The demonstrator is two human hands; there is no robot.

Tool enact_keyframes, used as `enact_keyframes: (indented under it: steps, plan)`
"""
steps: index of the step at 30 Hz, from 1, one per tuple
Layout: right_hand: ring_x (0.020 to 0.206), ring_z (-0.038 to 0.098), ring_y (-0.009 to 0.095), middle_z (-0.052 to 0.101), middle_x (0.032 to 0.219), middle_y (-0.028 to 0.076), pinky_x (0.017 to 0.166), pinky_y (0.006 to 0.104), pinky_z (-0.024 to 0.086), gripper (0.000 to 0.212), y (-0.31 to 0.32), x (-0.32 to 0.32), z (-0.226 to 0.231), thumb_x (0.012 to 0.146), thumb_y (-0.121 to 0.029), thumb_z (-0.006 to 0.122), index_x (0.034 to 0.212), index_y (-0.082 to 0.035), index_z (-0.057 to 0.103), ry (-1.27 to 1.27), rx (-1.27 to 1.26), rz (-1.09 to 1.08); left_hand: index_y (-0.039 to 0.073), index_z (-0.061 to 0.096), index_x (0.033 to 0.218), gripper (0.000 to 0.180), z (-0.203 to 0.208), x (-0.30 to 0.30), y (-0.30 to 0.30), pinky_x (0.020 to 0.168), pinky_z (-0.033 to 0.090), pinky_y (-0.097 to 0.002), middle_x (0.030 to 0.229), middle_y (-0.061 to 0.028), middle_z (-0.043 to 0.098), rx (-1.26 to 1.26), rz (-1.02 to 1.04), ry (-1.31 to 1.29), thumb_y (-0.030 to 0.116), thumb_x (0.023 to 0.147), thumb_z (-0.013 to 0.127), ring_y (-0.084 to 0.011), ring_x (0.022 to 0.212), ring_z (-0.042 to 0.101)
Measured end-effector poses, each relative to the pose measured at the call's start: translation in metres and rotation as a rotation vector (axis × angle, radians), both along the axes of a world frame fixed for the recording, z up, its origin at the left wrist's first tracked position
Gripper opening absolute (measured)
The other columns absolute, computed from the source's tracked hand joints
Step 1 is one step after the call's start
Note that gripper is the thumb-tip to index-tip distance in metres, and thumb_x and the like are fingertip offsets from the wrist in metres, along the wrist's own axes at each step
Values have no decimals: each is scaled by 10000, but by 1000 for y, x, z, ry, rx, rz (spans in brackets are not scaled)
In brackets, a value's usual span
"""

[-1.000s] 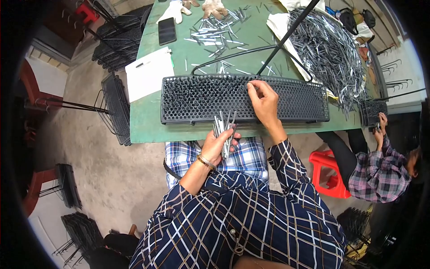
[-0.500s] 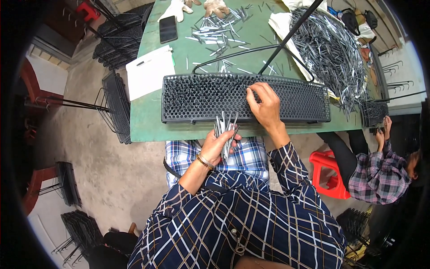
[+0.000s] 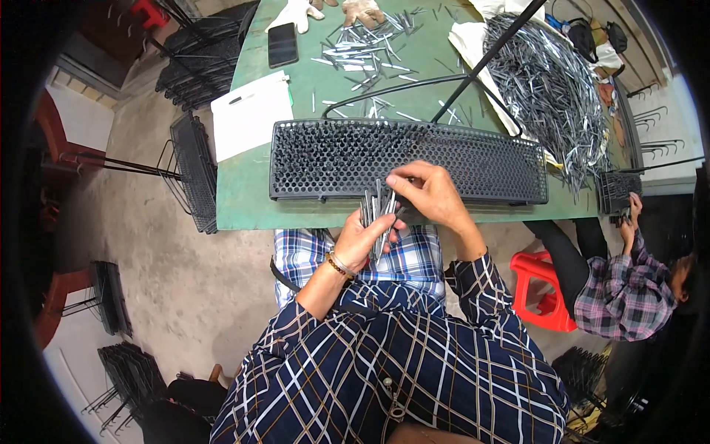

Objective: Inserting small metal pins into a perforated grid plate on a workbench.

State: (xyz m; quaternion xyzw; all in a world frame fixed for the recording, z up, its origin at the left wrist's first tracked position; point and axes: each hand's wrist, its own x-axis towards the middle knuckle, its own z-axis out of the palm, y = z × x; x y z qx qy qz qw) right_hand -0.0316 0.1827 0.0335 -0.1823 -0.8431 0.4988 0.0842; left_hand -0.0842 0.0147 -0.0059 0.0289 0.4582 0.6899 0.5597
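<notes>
My left hand is closed round a bundle of thin grey metal rods, held upright just off the table's near edge. At the top of this bundle, my right hand pinches a rod between thumb and fingers; the fingertips are partly hidden. Behind both hands a long black perforated rack rests on the table, with a bent-wire frame at its back. Dark rods stand in many holes of its left and middle part. Its right part shows bare holes.
The green table also carries loose rods, a phone, gloves, paper with a pen, and a big heap of rods on sacking. A co-worker sits at right by a red stool.
My right hand has come down and left, from above the rack's holes to the tops of the rods in my left hand. The left hand has stayed nearly in place.
</notes>
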Motion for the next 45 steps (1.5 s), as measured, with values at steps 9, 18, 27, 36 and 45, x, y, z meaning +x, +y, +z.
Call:
enact_keyframes:
  steps: [9,18,27,36,45]
  plan:
    - [565,522,45,625,685,10,501,202,421,229,12,-3,-3,845,-210,651,866,17,668,21,-369,-82,12,556,1102,257,-10,-1,0,493,467,-208,843,-82,639,25,-4,-19,151,887,579,-97,643,573]
    - [547,483,63,632,726,47,496,223,385,137,19,-26,-9,833,-122,648,880,7,660,365,206,-294,21,547,1033,180,-8,1,3,480,469,-206,830,-85,637,-39,31,-85,121,886,572,-93,646,568]
    - [582,540,123,633,769,76,524,245,421,99,16,-31,-9,828,-80,639,879,2,658,433,344,-196,-13,593,936,124,-14,1,0,495,464,-202,860,-94,649,-32,7,-62,95,877,581,-92,645,569]
    - [658,610,207,625,803,87,579,294,477,100,14,-31,-13,811,-80,651,881,-10,655,457,510,-116,20,607,975,159,-14,0,0,552,488,-211,873,-76,657,27,8,-29,95,839,643,-106,732,609]
    - [646,608,240,605,809,90,558,322,486,127,10,-35,-15,780,-109,683,874,-28,657,391,693,-69,0,576,995,172,-10,-1,-3,636,582,-301,924,-111,641,-13,24,-164,82,849,618,-161,784,637]
